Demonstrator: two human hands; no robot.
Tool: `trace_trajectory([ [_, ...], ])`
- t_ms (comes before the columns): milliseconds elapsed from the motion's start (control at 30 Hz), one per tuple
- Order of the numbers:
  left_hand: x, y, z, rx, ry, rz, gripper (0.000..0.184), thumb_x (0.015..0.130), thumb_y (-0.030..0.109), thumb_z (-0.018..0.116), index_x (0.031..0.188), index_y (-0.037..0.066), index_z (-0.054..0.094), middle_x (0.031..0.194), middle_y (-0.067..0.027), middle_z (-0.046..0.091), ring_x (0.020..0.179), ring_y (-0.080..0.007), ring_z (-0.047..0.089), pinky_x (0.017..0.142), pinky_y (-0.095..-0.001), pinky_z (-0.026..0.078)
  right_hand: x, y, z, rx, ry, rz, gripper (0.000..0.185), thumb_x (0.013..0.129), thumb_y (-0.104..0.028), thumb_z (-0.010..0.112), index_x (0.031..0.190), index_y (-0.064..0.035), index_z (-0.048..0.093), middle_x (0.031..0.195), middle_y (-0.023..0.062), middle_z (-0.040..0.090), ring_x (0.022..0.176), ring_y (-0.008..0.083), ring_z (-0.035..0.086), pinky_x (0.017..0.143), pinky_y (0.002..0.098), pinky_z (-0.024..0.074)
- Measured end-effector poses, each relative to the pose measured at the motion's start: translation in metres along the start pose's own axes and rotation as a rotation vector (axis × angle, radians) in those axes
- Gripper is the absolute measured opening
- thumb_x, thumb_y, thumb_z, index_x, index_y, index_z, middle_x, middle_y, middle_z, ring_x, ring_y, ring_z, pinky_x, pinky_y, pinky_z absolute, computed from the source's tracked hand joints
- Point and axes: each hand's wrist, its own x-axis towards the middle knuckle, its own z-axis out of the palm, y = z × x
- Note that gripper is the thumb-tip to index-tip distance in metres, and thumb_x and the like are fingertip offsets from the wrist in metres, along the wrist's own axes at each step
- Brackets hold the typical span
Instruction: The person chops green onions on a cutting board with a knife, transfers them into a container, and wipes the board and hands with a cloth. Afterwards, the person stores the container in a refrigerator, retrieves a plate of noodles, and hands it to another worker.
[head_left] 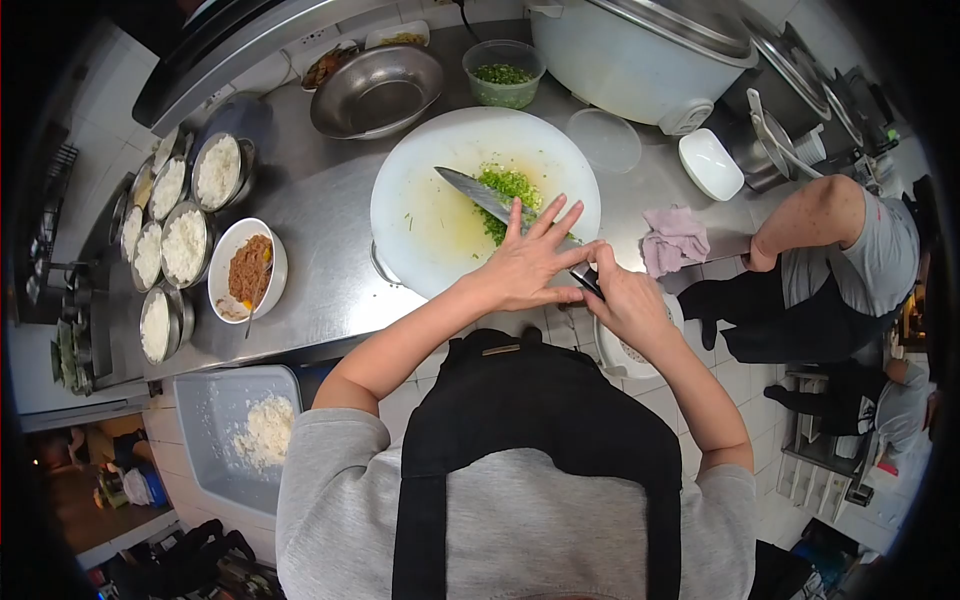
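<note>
A large kitchen knife (pixel 470 187) lies across chopped green onion (pixel 508 183) on a round white cutting board (pixel 420 150). Its dark handle is in my right hand (pixel 632 305), the fingers wrapped round it. My left hand (pixel 528 262) is spread out over the rear part of the blade, fingers apart; whether its palm presses on the blade I cannot tell. Part of the blade is hidden beneath that hand. Behind the board stands a clear tub (pixel 504 75) holding more chopped green onion.
Several metal bowls of rice (pixel 185 245) and a white bowl of brown minced food (pixel 250 270) stand left. A steel bowl (pixel 378 92), rice cooker (pixel 640 60), white dish (pixel 711 165) and pink cloth (pixel 675 240) surround the board. A grey tub (pixel 200 430) sits below; a co-worker (pixel 830 260) stands right.
</note>
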Motion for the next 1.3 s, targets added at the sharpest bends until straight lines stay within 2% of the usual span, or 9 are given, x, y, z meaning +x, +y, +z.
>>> trace_trajectory([
  [133,0.000,-0.016,-0.003,0.061,-0.029,-0.054,0.072,0.086,0.073,0.029,0.143,0.031,0.037,0.156,-0.0139,0.011,0.144,-0.0377,0.005,0.103,-0.0740,0.002,0.005,0.010,0.000,0.001,0.025,-0.035,0.045,0.079,-0.014,0.068,0.109,-0.0042,0.035,0.072,0.0170,0.061,0.068,0.0387,0.062,0.057,0.0466,0.0451],
  [700,-0.022,-0.090,0.004,0.121,-0.041,-0.264,0.058,0.094,0.057,0.036,0.144,0.027,0.037,0.156,-0.0097,0.016,0.145,-0.0326,0.004,0.104,-0.0743,0.000,-0.043,0.015,-0.088,-0.077,-0.093,-0.011,0.046,0.072,-0.011,0.074,0.102,-0.0065,0.041,0.065,0.0123,0.058,0.066,0.0364,0.060,0.055,0.0433,0.0412],
  [800,-0.025,-0.097,0.001,0.156,-0.085,-0.303,0.060,0.095,0.055,0.031,0.147,0.025,0.031,0.157,-0.0087,0.013,0.145,-0.0307,0.005,0.108,-0.0694,0.000,-0.057,0.023,-0.105,-0.015,-0.119,0.014,0.044,0.070,-0.007,0.074,0.100,-0.0061,0.042,0.065,0.0121,0.058,0.063,0.0336,0.060,0.054,0.0397,0.0404],
  [867,-0.027,-0.104,0.000,-0.143,0.073,-0.266,0.060,0.097,0.049,0.032,0.146,0.013,0.033,0.155,-0.0063,0.023,0.144,-0.0283,0.014,0.113,-0.0611,0.006,-0.060,0.025,-0.117,0.103,-0.160,0.130,0.043,0.069,-0.006,0.073,0.100,-0.0058,0.043,0.065,0.0121,0.058,0.059,0.0319,0.058,0.053,0.0372,0.0392],
  [967,-0.029,-0.117,0.005,-0.396,0.214,-0.284,0.059,0.099,0.045,0.030,0.145,0.009,0.033,0.151,-0.0084,0.031,0.142,-0.0296,0.021,0.115,-0.0511,0.012,-0.066,0.054,-0.099,0.271,-0.138,0.221,0.044,0.068,-0.002,0.072,0.104,-0.0049,0.046,0.064,0.0098,0.056,0.049,0.0214,0.048,0.050,0.0307,0.0356],
  [1067,-0.024,-0.119,-0.001,-0.376,0.158,-0.316,0.058,0.100,0.044,0.031,0.144,0.006,0.035,0.148,-0.0115,0.036,0.141,-0.0308,0.025,0.116,-0.0469,0.015,-0.055,0.078,-0.061,0.465,0.006,0.340,0.049,0.071,-0.001,0.071,0.116,-0.0056,0.051,0.066,0.0077,0.055,0.052,0.0112,0.045,0.051,0.0287,0.0372],
  [1200,-0.010,-0.155,0.020,-0.380,0.297,-0.398,0.058,0.100,0.043,0.031,0.142,0.003,0.036,0.149,-0.0141,0.034,0.141,-0.0298,0.024,0.116,-0.0442,0.016,-0.019,0.097,-0.010,0.556,0.056,0.428,0.045,0.074,-0.004,0.070,0.115,-0.0046,0.052,0.070,0.0103,0.057,0.053,0.0132,0.049,0.053,0.0290,0.0408],
  [1267,0.005,-0.161,0.031,-0.084,0.300,-0.683,0.060,0.099,0.045,0.031,0.141,0.001,0.037,0.149,-0.0152,0.032,0.141,-0.0290,0.023,0.116,-0.0427,0.016,-0.008,0.109,0.013,0.493,0.146,0.261,0.041,0.076,-0.006,0.070,0.114,-0.0039,0.054,0.073,0.0113,0.058,0.054,0.0155,0.054,0.055,0.0300,0.0435],
  [1300,0.011,-0.157,0.032,-0.081,0.303,-0.690,0.060,0.099,0.045,0.031,0.141,0.001,0.037,0.149,-0.0152,0.032,0.141,-0.0290,0.023,0.116,-0.0427,0.016,-0.007,0.108,0.016,0.494,0.141,0.255,0.041,0.076,-0.006,0.070,0.114,-0.0039,0.054,0.073,0.0113,0.058,0.054,0.0155,0.054,0.055,0.0300,0.0435],
])
